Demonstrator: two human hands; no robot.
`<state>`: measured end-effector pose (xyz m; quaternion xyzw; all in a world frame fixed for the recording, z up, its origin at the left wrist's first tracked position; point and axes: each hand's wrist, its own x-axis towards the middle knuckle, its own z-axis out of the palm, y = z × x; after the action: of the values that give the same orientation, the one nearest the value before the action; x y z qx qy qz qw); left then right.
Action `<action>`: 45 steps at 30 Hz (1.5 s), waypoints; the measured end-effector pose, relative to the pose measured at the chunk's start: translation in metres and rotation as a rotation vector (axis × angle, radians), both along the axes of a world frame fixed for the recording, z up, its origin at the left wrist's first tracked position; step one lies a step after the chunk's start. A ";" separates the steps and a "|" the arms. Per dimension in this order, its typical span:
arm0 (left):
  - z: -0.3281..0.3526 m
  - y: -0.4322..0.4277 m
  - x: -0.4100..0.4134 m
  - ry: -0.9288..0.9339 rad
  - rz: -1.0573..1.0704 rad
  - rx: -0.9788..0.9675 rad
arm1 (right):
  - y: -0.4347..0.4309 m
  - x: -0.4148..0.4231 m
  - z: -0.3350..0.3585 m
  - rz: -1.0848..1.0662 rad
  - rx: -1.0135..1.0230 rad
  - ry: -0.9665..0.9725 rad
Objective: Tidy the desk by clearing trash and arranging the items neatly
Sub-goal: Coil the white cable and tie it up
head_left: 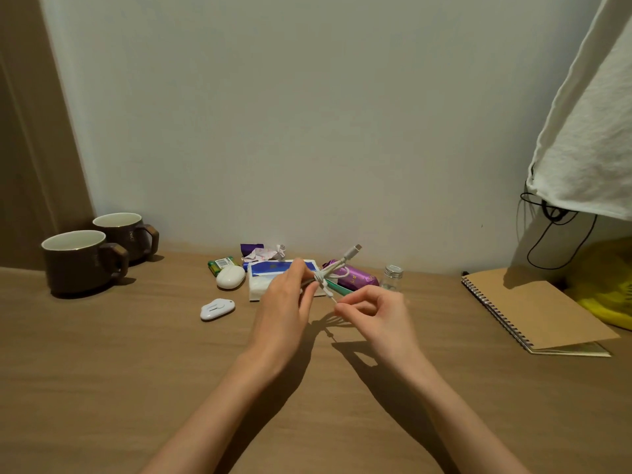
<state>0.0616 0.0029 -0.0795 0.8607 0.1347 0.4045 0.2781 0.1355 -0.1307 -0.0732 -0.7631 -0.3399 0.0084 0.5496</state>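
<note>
Bundled white cable (327, 273) in left hand (285, 302), its loose end in right hand (376, 314), above desk (136, 371)

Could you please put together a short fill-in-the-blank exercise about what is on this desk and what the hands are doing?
1. The left hand grips a bundled white ____ above the desk, and the right hand pinches its loose end.
2. ____ brown mugs stand at the left end of the desk.
3. The spiral notebook lies to the ____ of both hands.

Missing words: cable; Two; right.
</note>
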 end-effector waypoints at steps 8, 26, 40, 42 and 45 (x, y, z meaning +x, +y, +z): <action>-0.008 0.007 0.002 0.039 -0.051 0.194 | -0.005 -0.003 0.002 0.004 -0.162 -0.669; -0.012 0.011 0.005 0.170 -0.391 -0.161 | -0.012 0.024 -0.005 0.007 -0.325 -0.527; -0.010 0.036 0.010 0.049 -0.209 -0.308 | -0.005 0.033 0.003 -0.075 -0.323 -0.591; -0.015 0.050 0.013 -0.020 -0.038 -0.257 | 0.001 0.040 0.008 -0.154 -0.281 -0.505; -0.033 0.069 0.018 0.125 0.144 -0.051 | 0.018 0.045 0.014 -0.195 -0.282 -0.342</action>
<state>0.0798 0.0718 -0.1129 0.8650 0.2235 0.3655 0.2614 0.1805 -0.1125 -0.0591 -0.8518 -0.3483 -0.1267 0.3703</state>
